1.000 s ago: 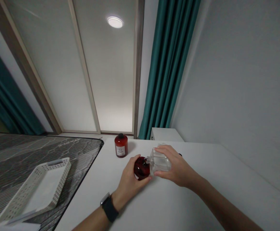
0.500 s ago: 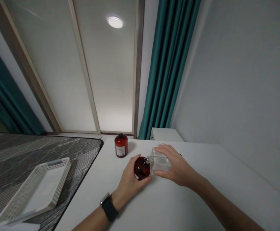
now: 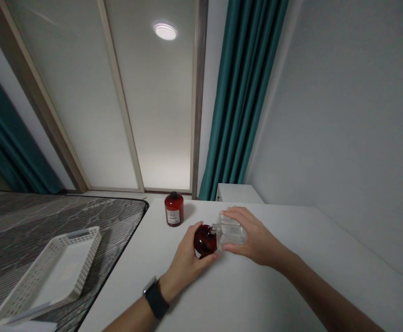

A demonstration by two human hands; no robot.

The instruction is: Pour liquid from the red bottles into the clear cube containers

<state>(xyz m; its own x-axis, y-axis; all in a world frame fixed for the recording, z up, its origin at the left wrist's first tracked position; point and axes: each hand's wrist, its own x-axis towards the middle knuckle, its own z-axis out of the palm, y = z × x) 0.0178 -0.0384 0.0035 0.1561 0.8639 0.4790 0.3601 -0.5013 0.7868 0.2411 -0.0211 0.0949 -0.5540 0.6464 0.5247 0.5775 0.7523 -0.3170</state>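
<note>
My left hand, with a dark watch on its wrist, wraps round a dark red bottle above the white table. My right hand grips a clear square bottle tipped on its side. The clear bottle's neck points left and meets the top of the red bottle. Whether liquid is running between them I cannot make out. Farther back on the table stands a second red bottle with a black top and a white label, apart from both hands.
A white perforated basket lies on the grey patterned surface left of the white table. Past the table's far edge is a small white cabinet, with a green curtain behind. A grey wall bounds the right side.
Both hands hold nearly the same pose, with the two bottles still meeting at the neck. Only slight shifts are visible.
</note>
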